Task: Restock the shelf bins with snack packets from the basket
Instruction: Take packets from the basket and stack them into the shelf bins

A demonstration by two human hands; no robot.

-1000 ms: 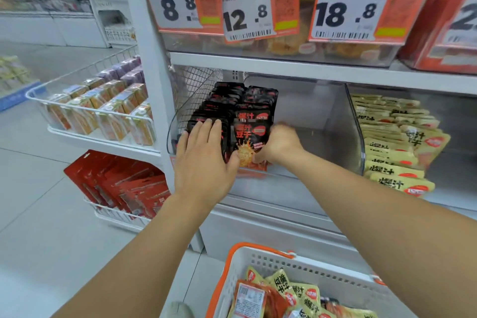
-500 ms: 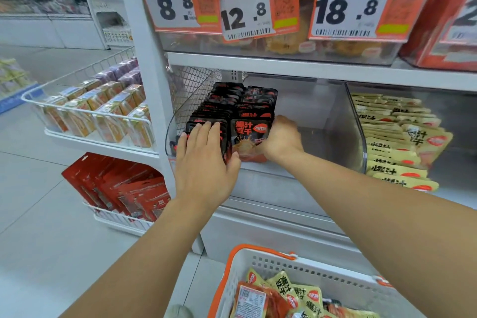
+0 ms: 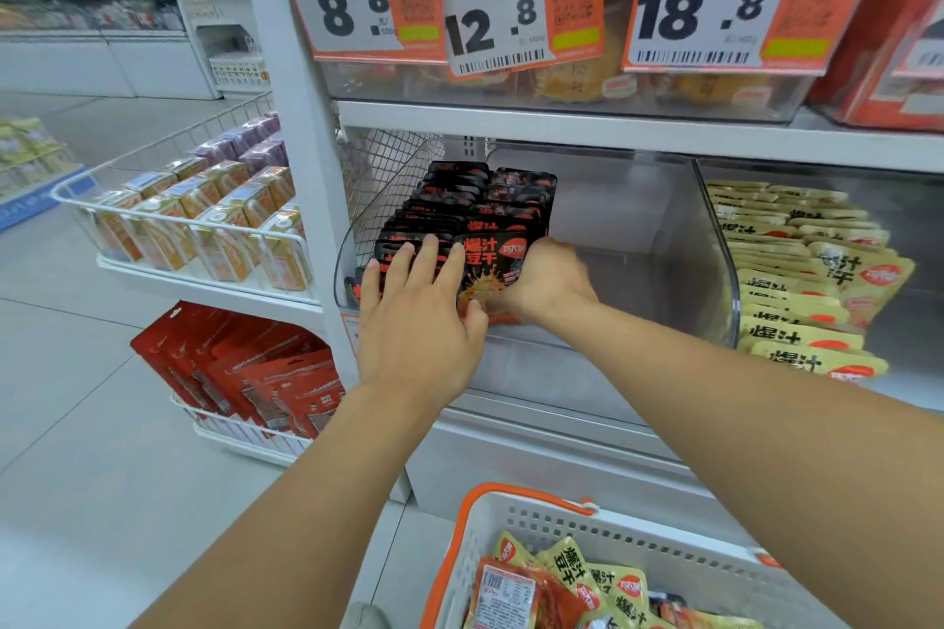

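The left hand (image 3: 416, 322) lies flat, fingers straight, against the front of the black snack packets (image 3: 459, 209) standing in rows in the clear shelf bin (image 3: 715, 271). The right hand (image 3: 541, 284) grips the front packet (image 3: 490, 266) of the right row by its side. The neighbouring bin holds yellow packets (image 3: 802, 281). Below, a white basket (image 3: 638, 557) with an orange handle holds more packets.

1. The clear bin (image 3: 587, 358) is see-through plastic; the black packets (image 3: 490, 215) standing inside it carry red and white print with an orange splash.
2. Right of the clear bin, the yellow packets (image 3: 807, 281) show black characters and red ovals.
3. Above the clear bin, the price tags (image 3: 511, 5) are orange and white with black digits.
4. Below the clear bin, the basket (image 3: 638, 562) is white with an orange rim.
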